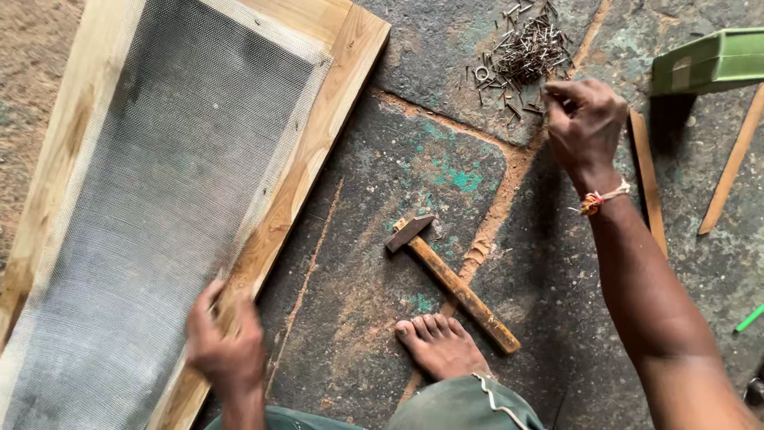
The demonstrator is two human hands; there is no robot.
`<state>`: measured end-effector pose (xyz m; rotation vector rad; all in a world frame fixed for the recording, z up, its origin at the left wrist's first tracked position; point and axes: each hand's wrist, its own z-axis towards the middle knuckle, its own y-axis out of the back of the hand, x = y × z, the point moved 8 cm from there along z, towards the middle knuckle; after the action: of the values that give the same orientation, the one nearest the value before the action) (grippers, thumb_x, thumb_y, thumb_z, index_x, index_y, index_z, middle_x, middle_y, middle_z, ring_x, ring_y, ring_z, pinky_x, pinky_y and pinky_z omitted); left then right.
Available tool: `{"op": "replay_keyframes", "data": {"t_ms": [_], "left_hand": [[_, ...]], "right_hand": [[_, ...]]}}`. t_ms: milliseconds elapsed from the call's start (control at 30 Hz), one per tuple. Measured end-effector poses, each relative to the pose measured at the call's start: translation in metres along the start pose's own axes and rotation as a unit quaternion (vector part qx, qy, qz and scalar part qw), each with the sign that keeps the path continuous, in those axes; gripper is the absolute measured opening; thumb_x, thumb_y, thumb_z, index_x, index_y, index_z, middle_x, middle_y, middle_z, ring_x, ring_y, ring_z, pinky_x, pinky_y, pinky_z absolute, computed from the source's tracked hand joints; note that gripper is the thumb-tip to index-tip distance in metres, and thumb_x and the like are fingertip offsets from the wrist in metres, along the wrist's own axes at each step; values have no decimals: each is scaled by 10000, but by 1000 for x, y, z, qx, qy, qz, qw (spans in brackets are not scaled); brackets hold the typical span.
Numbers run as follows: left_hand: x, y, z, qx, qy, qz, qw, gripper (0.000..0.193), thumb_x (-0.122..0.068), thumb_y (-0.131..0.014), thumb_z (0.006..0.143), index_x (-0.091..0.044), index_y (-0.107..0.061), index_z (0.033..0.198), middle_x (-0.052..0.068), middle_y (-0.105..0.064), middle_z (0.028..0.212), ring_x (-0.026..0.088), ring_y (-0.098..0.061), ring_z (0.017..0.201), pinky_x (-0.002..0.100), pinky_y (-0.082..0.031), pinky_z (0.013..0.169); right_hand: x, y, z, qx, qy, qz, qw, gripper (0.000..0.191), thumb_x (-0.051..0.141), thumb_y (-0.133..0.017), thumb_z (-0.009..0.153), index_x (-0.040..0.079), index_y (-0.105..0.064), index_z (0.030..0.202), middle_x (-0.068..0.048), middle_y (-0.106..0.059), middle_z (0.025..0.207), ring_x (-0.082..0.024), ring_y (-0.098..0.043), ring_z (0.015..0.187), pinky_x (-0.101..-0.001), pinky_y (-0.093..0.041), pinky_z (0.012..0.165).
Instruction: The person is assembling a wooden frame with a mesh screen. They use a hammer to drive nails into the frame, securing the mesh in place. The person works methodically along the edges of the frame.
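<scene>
A wooden frame [318, 139] covered with grey wire mesh [159, 175] lies on the stone floor at the left. My left hand [225, 342] presses flat on the frame's right rail near its lower end, fingers spread on wood and mesh edge. My right hand [585, 119] reaches to the far right, fingers pinched together at the edge of a pile of small nails [521, 52]; whether a nail sits between the fingertips I cannot tell. A hammer [454, 283] with a wooden handle lies on the floor between my hands, untouched.
My bare foot [442, 346] rests on the floor beside the hammer's handle end. A green box [712, 62] stands at the upper right. Thin wooden strips [649, 179] [732, 163] lie right of my right hand. A green stick [750, 318] shows at the right edge.
</scene>
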<state>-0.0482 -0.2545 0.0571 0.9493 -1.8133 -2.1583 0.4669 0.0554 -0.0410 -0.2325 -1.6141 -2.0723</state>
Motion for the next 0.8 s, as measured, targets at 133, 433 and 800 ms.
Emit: {"op": "replay_keyframes", "data": {"t_ms": [133,433,800], "left_hand": [[25,22,-19,-62,53,-8,997,246,-189,-786,1022,-41,-696,1196,124,-750,1132,222,-722,958,375,-583,867],[37,11,-24,-93,88,-121,984,262,-187,-771,953,-37,-705,1157,118,-735,1067,242,-698,939,376,-561,842],[-58,4,-33,1,-142,-284,948,232,-95,-805,888,-72,-723,1103,107,-737,1087,255,-725,990,374,-609,875]], "right_hand": [[19,-14,5,54,12,-61,997,115,200,-826,994,86,-812,1002,-103,-699,860,-235,-603,820,-396,-493,705],[54,-17,7,113,152,-147,971,311,172,-766,958,31,-544,793,-167,-555,860,-337,-557,866,-454,-476,783],[247,-67,-118,395,-150,428,799,206,-58,-592,860,53,-722,975,-56,-744,958,-128,-710,865,-298,-617,775]]}}
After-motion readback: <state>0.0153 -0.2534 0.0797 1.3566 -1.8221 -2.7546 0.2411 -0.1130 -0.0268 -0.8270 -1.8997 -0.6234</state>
